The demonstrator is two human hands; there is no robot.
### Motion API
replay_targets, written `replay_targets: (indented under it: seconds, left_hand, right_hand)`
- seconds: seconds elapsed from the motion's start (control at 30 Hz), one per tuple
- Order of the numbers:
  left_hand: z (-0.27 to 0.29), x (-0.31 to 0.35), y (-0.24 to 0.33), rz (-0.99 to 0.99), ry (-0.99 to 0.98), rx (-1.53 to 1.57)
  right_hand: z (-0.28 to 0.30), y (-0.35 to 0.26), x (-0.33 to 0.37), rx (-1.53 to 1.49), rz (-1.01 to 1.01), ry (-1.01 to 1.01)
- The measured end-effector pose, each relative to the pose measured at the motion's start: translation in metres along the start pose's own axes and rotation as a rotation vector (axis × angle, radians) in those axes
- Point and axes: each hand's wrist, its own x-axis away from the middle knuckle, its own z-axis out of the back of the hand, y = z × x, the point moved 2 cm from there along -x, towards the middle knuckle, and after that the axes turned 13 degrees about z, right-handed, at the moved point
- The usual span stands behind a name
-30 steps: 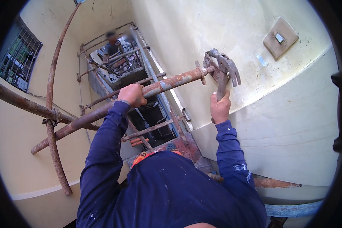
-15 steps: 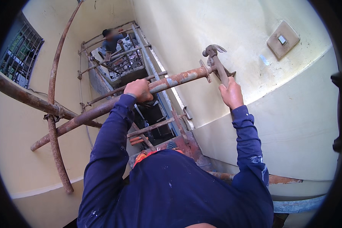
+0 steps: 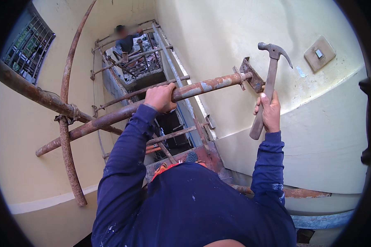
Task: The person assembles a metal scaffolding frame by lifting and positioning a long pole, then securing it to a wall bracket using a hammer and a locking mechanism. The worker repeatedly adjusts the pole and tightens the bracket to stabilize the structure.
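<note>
My left hand [image 3: 160, 98] is wrapped over a rusty steel prop [image 3: 210, 85], which slants up to the right across the view. At its right end are a collar with a pin and a rusty end plate [image 3: 251, 76], close to the cream wall; whether the plate touches the wall, I cannot tell. My right hand [image 3: 270, 113] holds a claw hammer [image 3: 271, 76] by its wooden handle, head up and claw toward the right. The hammer stands just right of the end plate, and its handle's butt sticks out below my fingers.
Rusty scaffold pipes [image 3: 70, 136] cross and are tied at left, near a barred window [image 3: 28, 49]. Far below, another person [image 3: 125, 41] is among scaffold bars. A drop opens beneath the prop. A wall switch [image 3: 319, 53] sits at right.
The hammer has moved right, from over the prop's collar to beside the end plate, and more of its handle shows. The plate is now uncovered. My left hand keeps its grip; the view has shifted slightly.
</note>
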Motion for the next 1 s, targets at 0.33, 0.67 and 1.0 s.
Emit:
replay_targets:
  seconds: [0.33, 0.67, 1.0]
  left_hand:
    - [-0.007, 0.069, -0.119, 0.134, 0.217, -0.165]
    - [0.006, 0.068, -0.119, 0.157, 0.172, -0.129]
    - [0.006, 0.067, -0.125, 0.116, 0.159, -0.105]
  right_hand:
    - [0.0, -0.012, -0.008, 0.35, 0.179, 0.263]
    - [-0.033, -0.038, -0.049, 0.807, -0.156, -0.098]
    - [-0.02, -0.034, -0.059, 0.909, -0.186, -0.152]
